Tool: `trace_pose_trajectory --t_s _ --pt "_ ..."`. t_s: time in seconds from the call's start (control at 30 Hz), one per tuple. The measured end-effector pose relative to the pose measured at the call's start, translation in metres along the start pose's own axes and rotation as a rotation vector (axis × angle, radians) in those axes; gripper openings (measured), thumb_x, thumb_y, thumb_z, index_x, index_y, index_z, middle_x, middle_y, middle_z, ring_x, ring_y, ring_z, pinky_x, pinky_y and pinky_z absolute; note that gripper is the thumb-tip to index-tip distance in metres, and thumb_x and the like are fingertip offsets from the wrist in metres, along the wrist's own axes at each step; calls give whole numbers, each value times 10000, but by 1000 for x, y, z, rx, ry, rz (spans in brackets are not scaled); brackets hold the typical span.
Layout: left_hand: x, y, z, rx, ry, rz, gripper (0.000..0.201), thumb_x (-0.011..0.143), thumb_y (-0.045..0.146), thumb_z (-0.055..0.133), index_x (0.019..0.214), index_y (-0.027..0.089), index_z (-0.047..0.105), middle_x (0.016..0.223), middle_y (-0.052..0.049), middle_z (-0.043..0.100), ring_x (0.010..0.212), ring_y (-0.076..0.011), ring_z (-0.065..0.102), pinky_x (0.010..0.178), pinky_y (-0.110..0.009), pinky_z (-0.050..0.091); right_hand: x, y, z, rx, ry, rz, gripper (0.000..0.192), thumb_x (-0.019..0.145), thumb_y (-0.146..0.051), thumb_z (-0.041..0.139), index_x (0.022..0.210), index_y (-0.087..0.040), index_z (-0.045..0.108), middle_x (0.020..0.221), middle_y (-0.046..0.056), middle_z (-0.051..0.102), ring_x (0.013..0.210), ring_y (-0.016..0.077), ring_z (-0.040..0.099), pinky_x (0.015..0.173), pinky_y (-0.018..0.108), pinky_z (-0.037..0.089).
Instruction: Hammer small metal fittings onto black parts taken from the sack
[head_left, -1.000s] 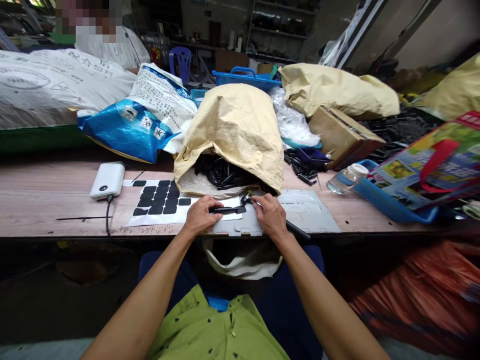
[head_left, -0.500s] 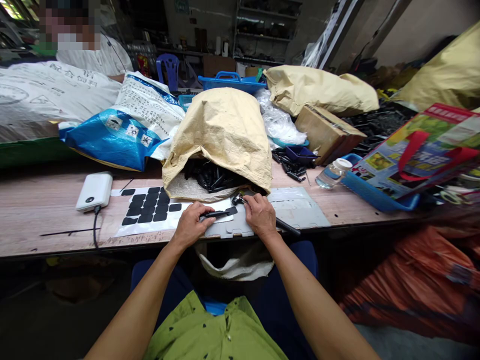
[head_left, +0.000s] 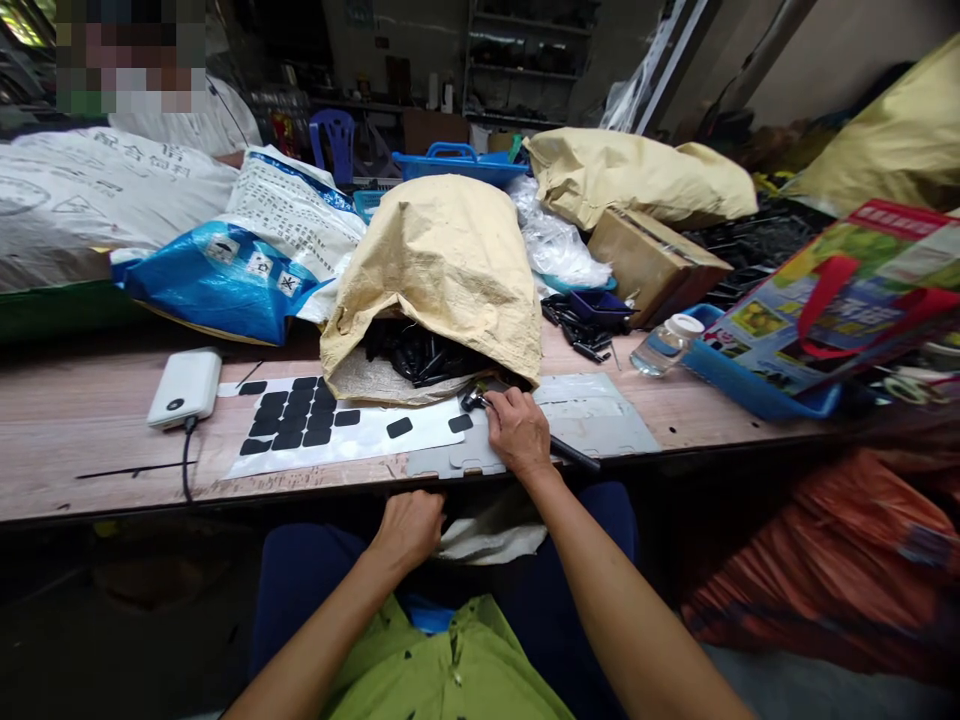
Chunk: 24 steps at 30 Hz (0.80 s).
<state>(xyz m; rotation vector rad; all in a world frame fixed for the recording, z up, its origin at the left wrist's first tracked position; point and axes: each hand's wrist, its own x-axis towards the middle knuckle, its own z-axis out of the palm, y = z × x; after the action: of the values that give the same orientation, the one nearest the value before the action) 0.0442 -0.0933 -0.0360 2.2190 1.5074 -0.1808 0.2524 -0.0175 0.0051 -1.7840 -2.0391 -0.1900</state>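
My right hand (head_left: pixel 517 432) is closed round a hammer (head_left: pixel 576 455) on the grey board (head_left: pixel 600 410). The hammer's shiny head shows left of the fingers, its black handle to the right. Below the table's front edge, over my lap, is my left hand (head_left: pixel 411 525); its fingers are curled shut, and whatever lies inside them is hidden. A tan sack (head_left: pixel 450 240) lies mouth towards me, full of black slim parts (head_left: pixel 427 358). Left of my right hand, black rounded patches (head_left: pixel 300 410) rest on a white sheet (head_left: pixel 277 460). A white sack (head_left: pixel 487 540) hangs under the table.
A white power bank (head_left: pixel 184 388) with a black cable lies at left. On the right stand a clear bottle (head_left: pixel 664 345), a blue tray (head_left: pixel 780 390) with a colourful bag (head_left: pixel 832 300), and a wooden box (head_left: pixel 652 265). A person in white (head_left: pixel 180 120) is at the far left.
My left hand has moved down from the board to below the table edge, and the black slim part it held no longer shows. My right hand stays on the hammer.
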Motion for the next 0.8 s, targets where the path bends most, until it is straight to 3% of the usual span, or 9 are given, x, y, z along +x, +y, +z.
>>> trace_pose_trajectory --t_s 0.07,0.17,0.23,0.33,0.47,0.6,0.67,0.8 --pt "9 4 4 8 -48 -2 320 870 216 538 1127 222 728 1131 -165 741 1080 -346 700 888 -443 540 0 0 0 -2 2 5 254 967 -271 555 1193 -248 668 1032 78 601 979 241 487 840 324 369" --pt "19 7 10 -51 -25 -64 426 834 140 539 1215 236 703 1314 -162 674 1251 -349 617 1034 -472 485 0 0 0 -1 -1 2 263 968 -273 555 1206 -251 664 1032 80 603 979 242 487 831 323 368" --pt "21 6 11 -93 -7 -94 462 843 141 540 1268 256 679 1328 -149 671 1286 -343 593 1092 -489 443 0 1 0 1 -2 0 264 970 -275 553 1208 -253 664 1034 81 604 982 243 488 828 324 369" --pt "14 5 4 -118 -37 -59 437 872 235 570 1298 257 663 1294 -152 690 1234 -347 629 1043 -485 479 0 1 0 1 2 2 259 969 -273 555 1202 -255 667 1030 79 605 981 244 492 829 325 371" --pt "-10 12 -22 -181 -57 127 328 861 363 622 1158 280 732 1132 -106 754 1074 -319 697 902 -408 530 0 1 1 1 4 -2 255 964 -268 560 1195 -251 667 1022 79 603 980 244 493 834 329 373" --pt "-11 11 -69 -517 -28 251 276 892 446 570 957 256 760 868 -26 763 771 -205 696 688 -281 506 0 0 2 1 8 -1 249 959 -263 564 1185 -247 667 1024 80 602 979 243 493 837 333 373" --pt "7 -2 -94 -711 115 158 355 903 489 524 875 201 730 767 -23 727 635 -169 644 611 -262 481 0 0 1 1 9 4 246 960 -265 566 1183 -250 668 1021 76 602 975 242 492 836 332 371" --pt "68 -43 -130 -738 690 -234 336 833 476 586 890 166 703 803 -57 729 690 -187 654 628 -270 477 0 -1 -1 -7 1 12 243 966 -275 563 1184 -256 668 1029 75 604 967 241 489 816 331 366"
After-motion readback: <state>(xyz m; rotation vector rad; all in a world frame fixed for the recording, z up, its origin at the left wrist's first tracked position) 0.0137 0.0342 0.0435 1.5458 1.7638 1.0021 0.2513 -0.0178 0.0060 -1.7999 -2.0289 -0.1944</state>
